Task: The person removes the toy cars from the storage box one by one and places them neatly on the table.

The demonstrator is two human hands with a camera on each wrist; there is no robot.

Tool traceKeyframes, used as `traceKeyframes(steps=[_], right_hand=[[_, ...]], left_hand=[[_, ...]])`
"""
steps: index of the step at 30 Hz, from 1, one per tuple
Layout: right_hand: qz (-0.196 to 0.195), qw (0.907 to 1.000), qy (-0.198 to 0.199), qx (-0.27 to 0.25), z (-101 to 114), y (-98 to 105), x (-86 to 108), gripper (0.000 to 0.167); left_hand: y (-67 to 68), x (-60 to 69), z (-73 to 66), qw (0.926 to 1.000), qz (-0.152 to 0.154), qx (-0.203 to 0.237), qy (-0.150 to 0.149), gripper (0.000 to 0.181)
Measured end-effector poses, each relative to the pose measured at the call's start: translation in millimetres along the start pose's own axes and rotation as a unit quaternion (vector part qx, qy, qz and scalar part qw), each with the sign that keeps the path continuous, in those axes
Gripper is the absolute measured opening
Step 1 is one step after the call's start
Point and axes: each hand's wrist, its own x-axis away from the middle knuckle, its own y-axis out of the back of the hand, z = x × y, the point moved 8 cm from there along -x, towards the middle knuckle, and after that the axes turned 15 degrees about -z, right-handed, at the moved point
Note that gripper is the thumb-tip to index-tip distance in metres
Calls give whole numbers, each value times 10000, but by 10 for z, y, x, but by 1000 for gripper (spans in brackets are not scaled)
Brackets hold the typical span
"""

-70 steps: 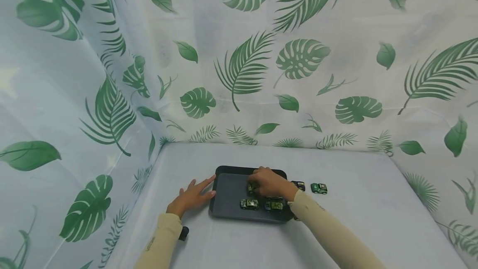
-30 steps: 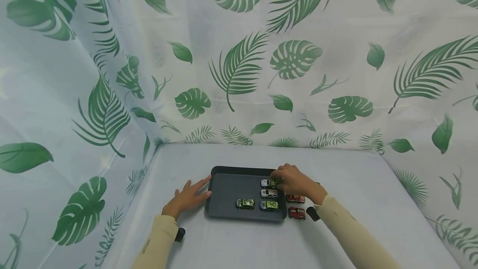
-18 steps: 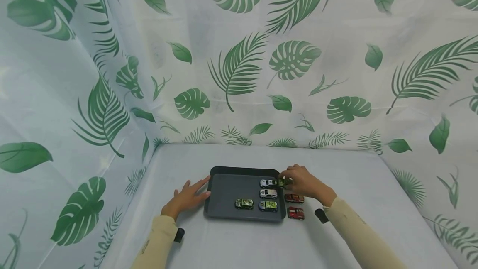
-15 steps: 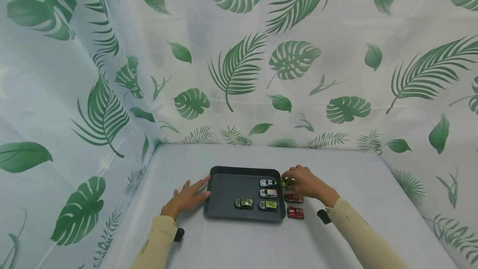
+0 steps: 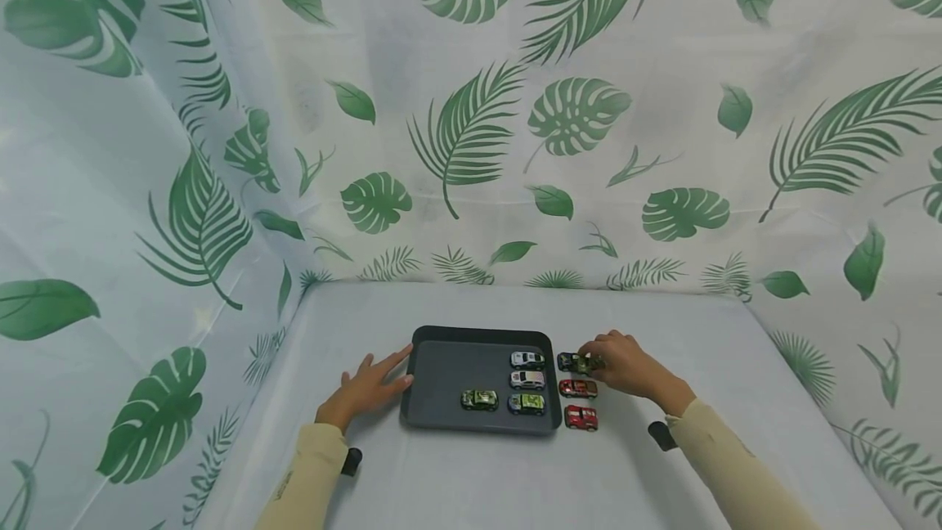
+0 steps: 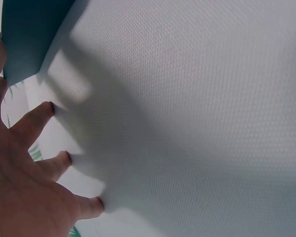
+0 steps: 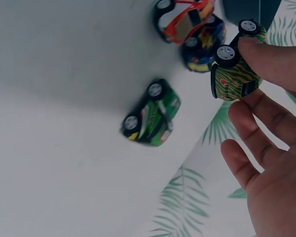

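My right hand [image 5: 624,365] pinches a green-and-yellow striped toy car [image 7: 234,79] between thumb and fingers, just off the tray's right side. Right beside it in the head view is a dark blue toy car [image 5: 569,362]. In the right wrist view a green toy car [image 7: 153,116] stands on the table near the held car; my hand hides it from the head camera. My left hand [image 5: 364,389] has its fingers spread, with fingertips at the left edge of the dark grey tray [image 5: 441,383]. Its wrist view shows the tray's corner by the thumb and index finger.
Inside the tray stand two white toy cars [image 5: 527,380], a yellow-green one [image 5: 526,404] and a camouflage one [image 5: 480,400]. Outside its right edge are an orange-red car [image 5: 578,388] and a red car [image 5: 581,417]. Leaf-patterned sheets [image 5: 478,137] rise behind the white table [image 5: 471,481].
My right hand has lifted the striped car from the tray's middle and carried it right, past the tray's right rim. The left hand has stayed at the tray's left edge.
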Motion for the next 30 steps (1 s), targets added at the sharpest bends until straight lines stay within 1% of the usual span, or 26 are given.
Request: traceKeyframes(steps=[2, 8, 16, 23, 30], right_hand=[[-35, 10000, 42, 12, -37, 12, 32, 29], [-89, 9999, -26, -75, -175, 13, 139, 29], [-134, 9999, -44, -74, -261, 22, 279, 30], [-68, 9997, -212, 103, -326, 4, 376, 30], [80, 9992, -370, 92, -406, -28, 430, 33]], left_hand=[[2, 2, -10, 10000, -1, 9, -5, 65], [4, 2, -32, 10000, 3, 26, 2, 65], [-23, -12, 14, 10000, 25, 62, 12, 66], [-24, -9, 11, 9999, 44, 96, 6, 66], [-4, 8, 1, 10000, 30, 79, -11, 66]])
